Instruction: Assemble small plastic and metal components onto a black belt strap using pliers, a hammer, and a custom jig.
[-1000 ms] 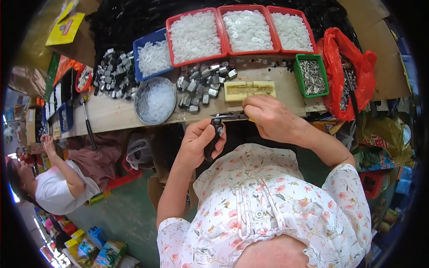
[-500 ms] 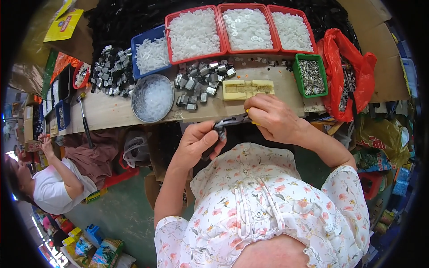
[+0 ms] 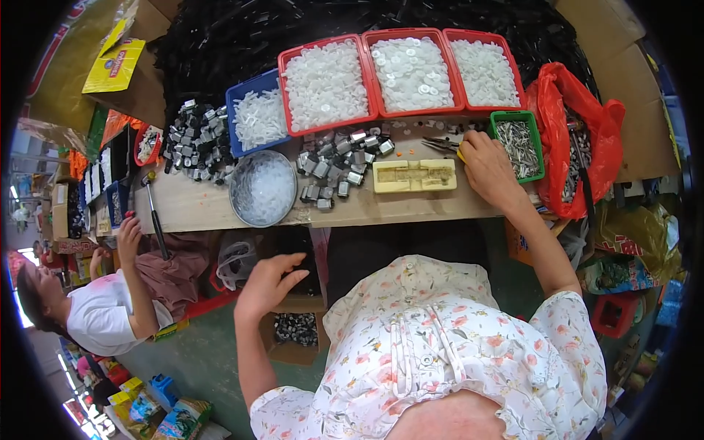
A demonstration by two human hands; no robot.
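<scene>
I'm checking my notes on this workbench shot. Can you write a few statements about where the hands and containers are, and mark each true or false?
1. The right hand rests on the bench beside the green tray. True.
2. The left hand grips the pliers. False: it hangs open and empty below the bench edge, over a cardboard box.
3. Three red trays hold white parts. True.
4. The round metal bowl is empty. False: it holds pale translucent pieces.
5. The cream block lies in the blue tray. False: it lies on the bench.

Bare bench (image 3: 411,209) lies open between yellow jig (image 3: 414,176) and edge.
</scene>
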